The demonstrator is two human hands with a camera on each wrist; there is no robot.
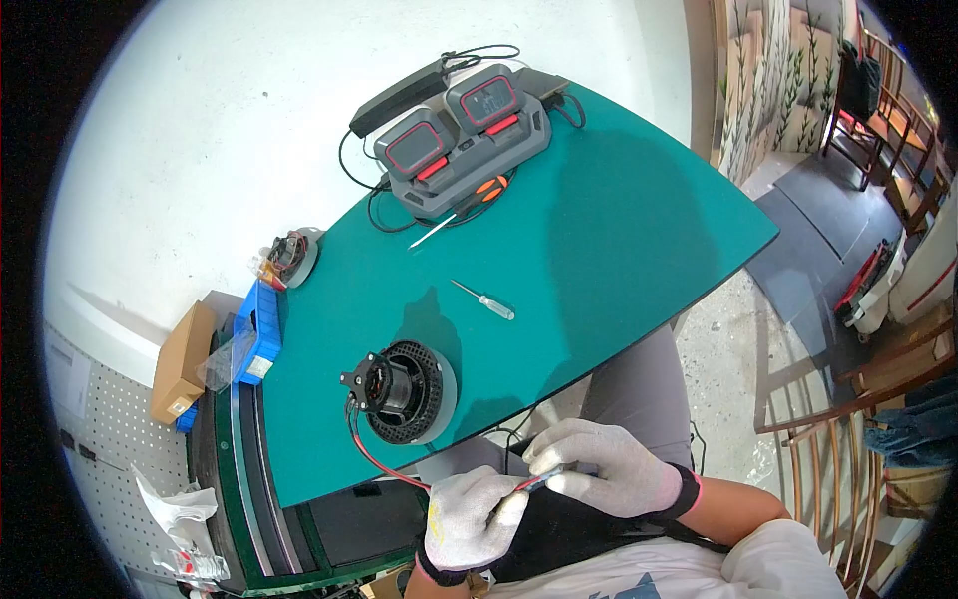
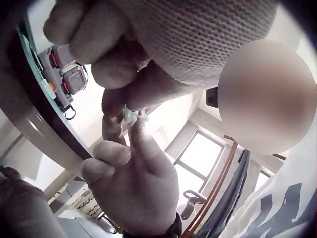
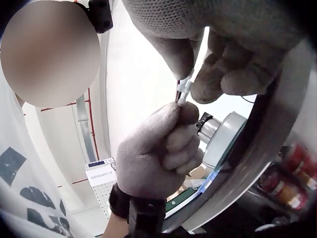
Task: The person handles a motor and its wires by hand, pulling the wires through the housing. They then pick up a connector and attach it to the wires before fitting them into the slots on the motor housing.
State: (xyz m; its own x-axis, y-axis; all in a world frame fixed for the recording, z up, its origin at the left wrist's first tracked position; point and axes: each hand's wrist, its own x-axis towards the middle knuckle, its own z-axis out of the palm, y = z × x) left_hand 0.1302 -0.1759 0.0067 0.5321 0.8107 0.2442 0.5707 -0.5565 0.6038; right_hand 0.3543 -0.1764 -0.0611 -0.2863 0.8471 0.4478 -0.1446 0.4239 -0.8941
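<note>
Both hands wear pale knit gloves and meet at the table's near edge. My left hand (image 1: 474, 519) pinches the red and black wires (image 1: 387, 467) that run from a black motor with a grey round housing (image 1: 444, 394). Close against it, my right hand (image 1: 614, 469) pinches a thin white strip (image 3: 202, 54), which looks like a cable tie. In the right wrist view, the strip's small whitish head (image 3: 184, 89) sits at the wires, just above the left fingertips. Gloved fingers partly hide this spot in the left wrist view.
A clear-handled screwdriver (image 1: 496, 307) lies mid-table on the green top (image 1: 639, 230). Behind it are an orange-and-black screwdriver (image 1: 484, 195) and a charger with two battery packs (image 1: 464, 165). At the left edge stand a blue bin (image 1: 261, 334) and another round motor part (image 1: 299, 262).
</note>
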